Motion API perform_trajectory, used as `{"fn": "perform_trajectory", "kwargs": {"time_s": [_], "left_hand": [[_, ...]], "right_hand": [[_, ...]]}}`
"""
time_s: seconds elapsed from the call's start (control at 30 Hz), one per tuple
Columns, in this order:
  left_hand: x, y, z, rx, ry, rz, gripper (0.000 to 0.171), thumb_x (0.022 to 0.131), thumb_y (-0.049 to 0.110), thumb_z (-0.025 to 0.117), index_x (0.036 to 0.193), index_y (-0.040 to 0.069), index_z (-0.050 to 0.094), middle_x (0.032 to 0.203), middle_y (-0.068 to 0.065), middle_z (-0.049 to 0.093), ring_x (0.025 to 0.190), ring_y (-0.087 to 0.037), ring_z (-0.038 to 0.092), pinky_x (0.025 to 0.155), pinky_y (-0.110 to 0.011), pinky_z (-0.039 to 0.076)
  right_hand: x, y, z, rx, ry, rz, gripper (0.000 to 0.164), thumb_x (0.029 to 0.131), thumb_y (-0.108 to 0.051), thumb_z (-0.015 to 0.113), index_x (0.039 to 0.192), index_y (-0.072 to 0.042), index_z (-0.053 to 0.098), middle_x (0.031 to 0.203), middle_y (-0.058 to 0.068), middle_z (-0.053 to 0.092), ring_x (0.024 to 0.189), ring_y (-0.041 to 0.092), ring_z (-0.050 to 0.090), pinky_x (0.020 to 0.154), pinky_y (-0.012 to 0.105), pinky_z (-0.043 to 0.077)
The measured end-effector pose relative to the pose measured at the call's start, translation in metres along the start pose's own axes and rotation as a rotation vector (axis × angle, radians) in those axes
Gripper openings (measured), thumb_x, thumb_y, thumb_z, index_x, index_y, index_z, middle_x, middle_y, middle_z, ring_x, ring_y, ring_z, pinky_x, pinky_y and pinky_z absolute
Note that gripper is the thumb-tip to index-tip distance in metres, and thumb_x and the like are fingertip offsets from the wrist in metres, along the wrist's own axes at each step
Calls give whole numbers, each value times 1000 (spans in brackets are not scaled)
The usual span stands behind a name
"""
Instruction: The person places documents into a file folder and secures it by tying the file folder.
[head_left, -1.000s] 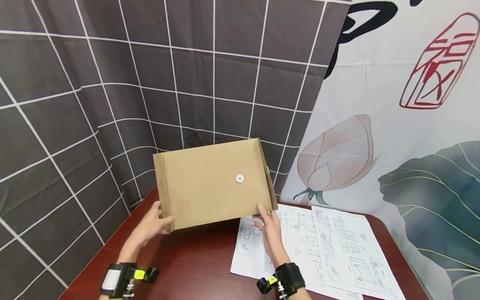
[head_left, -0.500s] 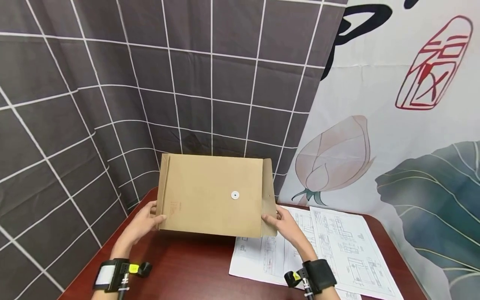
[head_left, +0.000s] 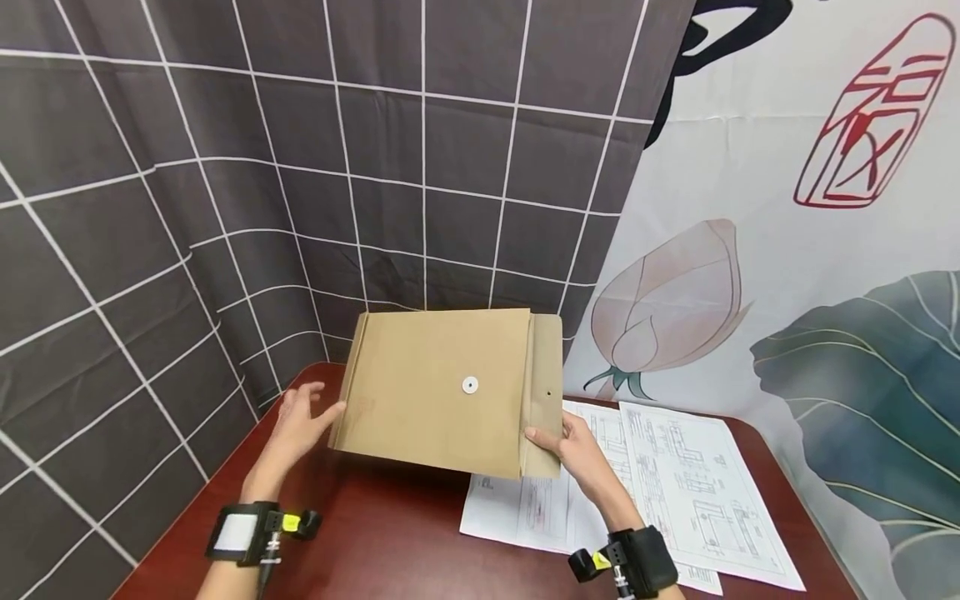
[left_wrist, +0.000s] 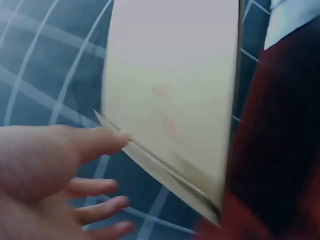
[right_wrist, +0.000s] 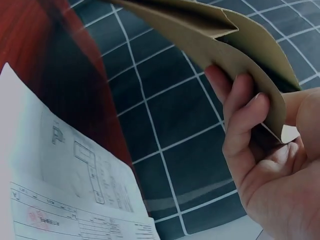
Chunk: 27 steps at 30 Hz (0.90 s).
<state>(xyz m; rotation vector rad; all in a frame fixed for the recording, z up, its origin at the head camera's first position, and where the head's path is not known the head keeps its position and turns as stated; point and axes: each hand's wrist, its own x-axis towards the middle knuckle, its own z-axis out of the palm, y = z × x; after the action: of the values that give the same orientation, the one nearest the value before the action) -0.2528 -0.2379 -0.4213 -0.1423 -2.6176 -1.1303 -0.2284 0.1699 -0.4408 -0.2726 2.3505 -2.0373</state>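
Pinching the flap of a brown envelope, the right hand is keeping its thumb in front and its other fingers behind. The envelope is tilting over the desk, near the back, with a dark shadow lying below it. Its big flat side is facing the person. A round white button is sitting on that side, and some pale red marks are showing near the left end, too blurry to read. The flap is sticking out on the right, with a tiny hole in it.

The left hand is staying next to the left end of the envelope. Its fingers are spreading apart and are not holding on. Its thumb is pointing at the edge, but I cannot tell if it is touching.

White papers with line drawings are lying on the right part of the red-brown desk, one lying over another. The envelope and the right arm are covering bits of them. Both wrists are wearing black bands. Behind the desk, a gray cloth with white lines is hanging. On the right, a white cloth is showing a pink flower bud, a big green leaf and a red sign.
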Motion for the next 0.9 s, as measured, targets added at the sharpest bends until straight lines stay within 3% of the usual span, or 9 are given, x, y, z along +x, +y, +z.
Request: {"fn": "perform_trajectory", "kwargs": {"time_s": [0.1, 0.17, 0.3, 0.4, 0.5, 0.6, 0.73, 0.9], "left_hand": [[-4, 38, 18, 19, 215, 147, 34, 88, 14, 68, 112, -8, 56, 102, -24, 52, 99, -38, 44, 83, -49, 37], [-13, 71, 40, -3, 274, 264, 26, 87, 16, 70, 100, -3, 60, 93, -16, 54, 90, -30, 47, 78, -42, 38], [-37, 134, 91, 2, 161, 433, 36, 85, 37, 70, 94, 5, 57, 87, -3, 48, 81, -16, 42, 70, -29, 38], [-47, 161, 119, 79, 88, 463, 44, 82, 46, 71, 94, 8, 52, 85, 0, 42, 79, -14, 36, 67, -26, 35], [-46, 170, 133, 165, 92, 431, 39, 81, 37, 74, 90, 10, 48, 80, 2, 37, 74, -16, 35, 66, -27, 33], [-42, 172, 137, 222, 79, 416, 31, 81, 27, 72, 86, 11, 45, 73, 3, 37, 65, -14, 38, 57, -26, 34], [-38, 173, 134, 280, 63, 462, 27, 85, 22, 66, 78, 12, 42, 61, 5, 34, 46, -10, 37, 41, -23, 29], [-35, 177, 122, 327, 149, 535, 26, 86, 15, 61, 68, 14, 42, 50, 6, 33, 39, -11, 35, 35, -24, 25]], "right_hand": [[-3, -1, 4, 13, 38, 7, 33, 88, -17, 67, 118, -3, 61, 95, 12, 70, 81, 25, 67, 72, 34, 51], [-5, -1, 7, 27, 62, 9, 31, 88, -14, 67, 117, -2, 61, 93, 13, 70, 79, 25, 68, 70, 33, 52], [-9, 0, 16, 36, 118, 0, 30, 88, -10, 66, 116, -1, 61, 93, 13, 69, 78, 23, 67, 68, 31, 51], [-11, 2, 24, 31, 136, -20, 31, 88, -13, 67, 116, -1, 62, 95, 12, 69, 79, 20, 66, 68, 29, 50], [-14, 3, 31, 33, 121, -26, 33, 90, -15, 66, 119, -2, 61, 96, 11, 70, 79, 21, 67, 68, 29, 51], [-17, 4, 34, 41, 122, -32, 34, 90, -15, 64, 122, -4, 59, 97, 10, 70, 79, 22, 68, 67, 29, 52], [-17, 5, 36, 47, 130, -52, 34, 90, -15, 65, 121, -4, 59, 98, 11, 69, 81, 23, 68, 69, 29, 52], [-17, 3, 38, 73, 110, -32, 36, 91, -14, 65, 124, -2, 58, 101, 13, 69, 83, 21, 68, 70, 28, 52]]}}
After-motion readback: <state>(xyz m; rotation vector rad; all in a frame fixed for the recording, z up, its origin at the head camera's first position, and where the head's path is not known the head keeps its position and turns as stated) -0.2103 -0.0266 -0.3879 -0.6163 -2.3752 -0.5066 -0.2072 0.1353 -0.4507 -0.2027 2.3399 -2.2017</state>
